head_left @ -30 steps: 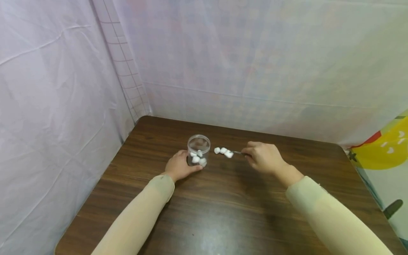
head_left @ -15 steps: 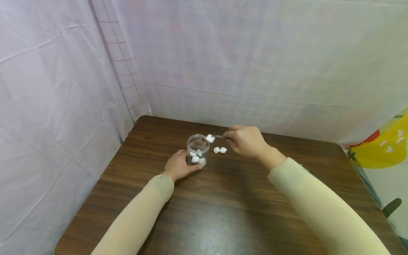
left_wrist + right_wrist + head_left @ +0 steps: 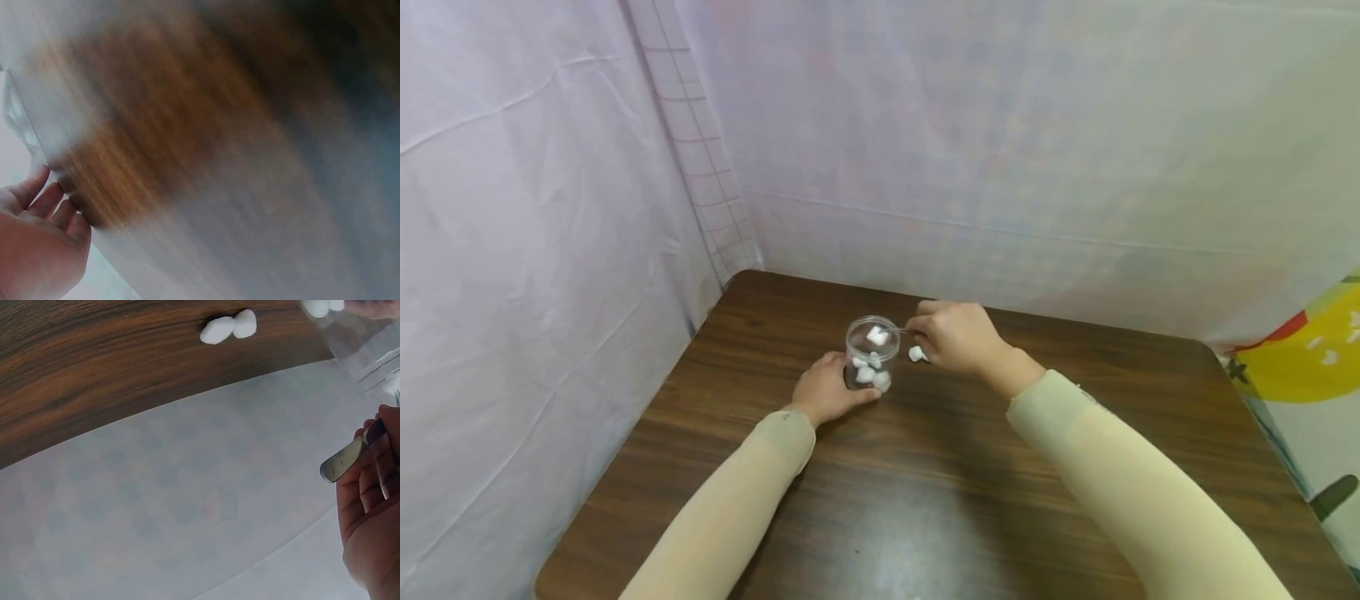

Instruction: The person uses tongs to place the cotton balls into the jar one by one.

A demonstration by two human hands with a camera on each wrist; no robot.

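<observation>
My left hand [image 3: 824,392] is curled round the lower part of the clear jar [image 3: 871,353], fingers against its wall, holding it upright on the bench [image 3: 940,467]; in the left wrist view the same hand [image 3: 34,247] shows only its fingertips, and the rest of that frame is too blurred for me to read. My right hand [image 3: 953,336] sits just to the right of the jar, its fingers pinching a pair of metal tweezers [image 3: 904,331] whose tips reach leftward over the jar's open mouth. A white cotton ball [image 3: 877,335] sits at those tips, right at the rim of the jar; I cannot tell whether the tweezers are clamped on it. From the right wrist view I see the blunt back end of the tweezers [image 3: 350,456] poking out between my curled fingers [image 3: 369,487], with a piece of the jar wall [image 3: 369,347] above them. Inside the jar, near my left fingertips, a few more cotton balls [image 3: 872,379] lie at the bottom. Just under my right hand, between it and the jar, loose cotton balls [image 3: 917,354] rest on the dark wood, one of them showing in the head view; the right wrist view shows two of them [image 3: 229,327] touching each other. Beyond both hands pale purple sheeting [image 3: 1000,150] hangs round the bench, and far to the right of my right arm is a yellow patterned cloth [image 3: 1311,350].
</observation>
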